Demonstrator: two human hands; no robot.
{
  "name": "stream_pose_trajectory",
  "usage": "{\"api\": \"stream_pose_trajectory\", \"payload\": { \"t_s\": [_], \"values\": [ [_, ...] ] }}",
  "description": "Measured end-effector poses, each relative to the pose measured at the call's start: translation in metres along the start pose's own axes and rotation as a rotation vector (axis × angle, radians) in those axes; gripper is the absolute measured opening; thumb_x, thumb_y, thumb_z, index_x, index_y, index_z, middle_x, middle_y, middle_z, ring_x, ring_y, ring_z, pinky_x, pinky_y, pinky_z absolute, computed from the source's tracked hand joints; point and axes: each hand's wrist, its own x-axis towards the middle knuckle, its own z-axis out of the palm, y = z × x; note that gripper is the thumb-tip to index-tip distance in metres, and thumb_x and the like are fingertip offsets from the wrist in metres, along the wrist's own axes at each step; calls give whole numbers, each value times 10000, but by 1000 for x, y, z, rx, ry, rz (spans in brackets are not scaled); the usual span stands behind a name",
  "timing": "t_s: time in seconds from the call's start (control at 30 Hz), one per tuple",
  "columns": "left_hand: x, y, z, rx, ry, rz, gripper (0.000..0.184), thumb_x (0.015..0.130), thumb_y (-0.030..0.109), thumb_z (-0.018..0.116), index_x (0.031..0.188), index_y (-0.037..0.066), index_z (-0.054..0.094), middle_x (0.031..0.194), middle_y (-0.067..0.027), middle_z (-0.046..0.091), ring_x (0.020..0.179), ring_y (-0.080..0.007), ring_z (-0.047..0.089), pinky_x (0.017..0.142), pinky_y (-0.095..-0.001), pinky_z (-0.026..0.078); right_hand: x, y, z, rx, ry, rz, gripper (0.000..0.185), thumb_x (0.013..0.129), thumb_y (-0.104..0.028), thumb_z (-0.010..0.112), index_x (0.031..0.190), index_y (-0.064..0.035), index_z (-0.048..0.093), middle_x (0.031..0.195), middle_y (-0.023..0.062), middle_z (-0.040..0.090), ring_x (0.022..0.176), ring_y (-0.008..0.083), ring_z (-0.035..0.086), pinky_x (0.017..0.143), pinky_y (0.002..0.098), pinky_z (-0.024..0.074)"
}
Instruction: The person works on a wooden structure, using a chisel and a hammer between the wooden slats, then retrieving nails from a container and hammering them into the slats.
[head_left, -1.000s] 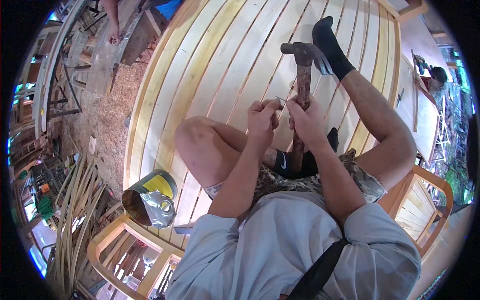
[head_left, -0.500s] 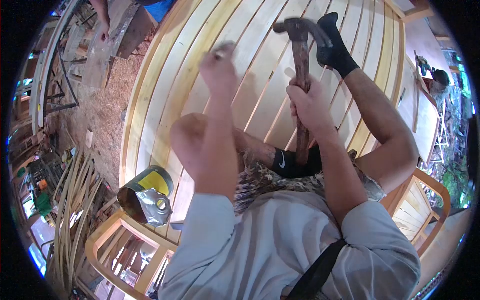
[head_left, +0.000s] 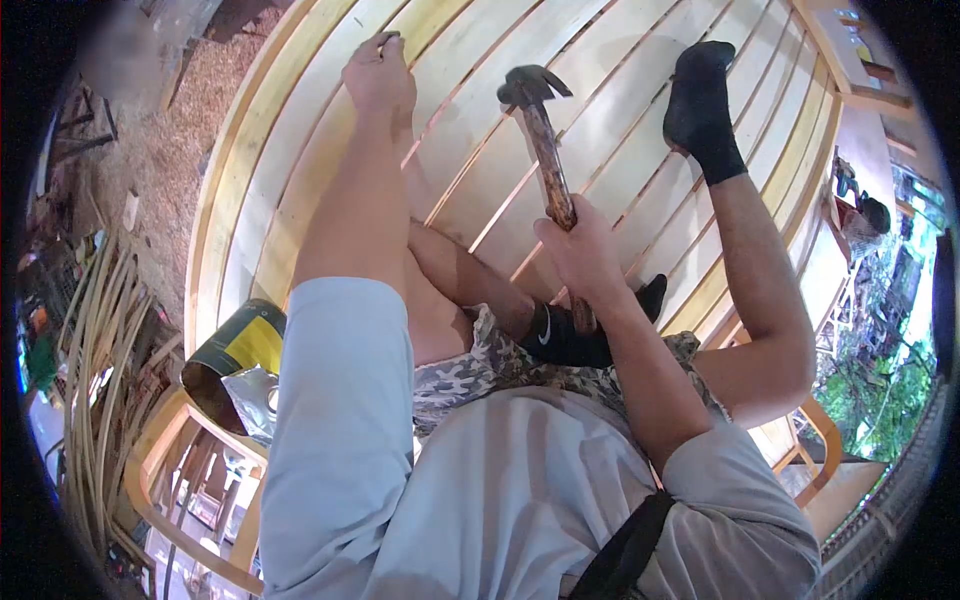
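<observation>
My right hand [head_left: 580,250] is wrapped round the wooden handle of a claw hammer [head_left: 544,140]. The hammer stands tilted, its metal head up and the handle's end near my black sock. Farther forward and to the left, my left hand [head_left: 380,78] is over the slatted wooden surface [head_left: 470,130], fingers pinched together. Anything between those fingertips is too small to make out. I sit on the slats, one leg folded and the other stretched out on the right.
To my left a tipped green and yellow can [head_left: 232,350] holds a crumpled silver bag [head_left: 255,400]. Below it curves a wooden armrest [head_left: 150,490]. Long thin wood strips [head_left: 95,390] lie on the left. Another wooden armrest [head_left: 825,440] is at the right.
My left hand has reached forward and left, down close to the slats. My right hand and the hammer have shifted left and lower, the head now tilting left. The view has turned a little.
</observation>
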Motion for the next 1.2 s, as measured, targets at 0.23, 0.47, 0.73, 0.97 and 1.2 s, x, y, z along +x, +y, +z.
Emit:
{"api": "stream_pose_trajectory", "payload": {
  "t_s": [0.23, 0.47, 0.73, 0.97, 1.2],
  "values": [
    [-13, 24, -6, -3, -23, -16, 284, 855, 223, 705, 1032, 4, 744, 911, -133, 746, 836, -168, 693, 782, -307, 534, 45, -47, 19, 188, -46, -233, 330, 907, -274, 628, 1006, 35, 573, 742, 179, 587, 713, 292, 617, 675, 422, 484],
    [-3, 3, -1, 67, -11, 20, 285, 854, 230, 710, 1023, 3, 743, 894, -120, 749, 820, -164, 690, 782, -306, 537, 80, -88, 27, 40, -93, -269, 483, 983, -445, 540, 1000, 33, 603, 742, 189, 630, 692, 318, 638, 674, 426, 495],
    [-14, 21, -6, 249, -17, 78, 218, 901, 219, 646, 1028, 69, 742, 969, -158, 733, 873, -286, 707, 813, -364, 540, 80, -105, 21, -34, -44, -466, 500, 985, -453, 530, 953, 39, 608, 730, 212, 638, 714, 352, 668, 671, 461, 501],
    [-9, 4, 2, 183, -4, 38, 244, 917, 266, 630, 1055, 97, 739, 985, -159, 728, 909, -276, 699, 837, -370, 530, 97, -110, 21, -154, -57, -385, 528, 984, -454, 527, 918, 61, 622, 704, 224, 633, 664, 339, 664, 650, 445, 511],
    [-10, -1, 0, 185, -27, 78, 228, 911, 256, 625, 1014, 102, 758, 968, -162, 726, 915, -275, 703, 826, -385, 530, 99, -90, 32, -129, 7, -451, 514, 990, -444, 523, 876, 48, 621, 669, 167, 602, 624, 246, 587, 611, 402, 468]
  ]
}}
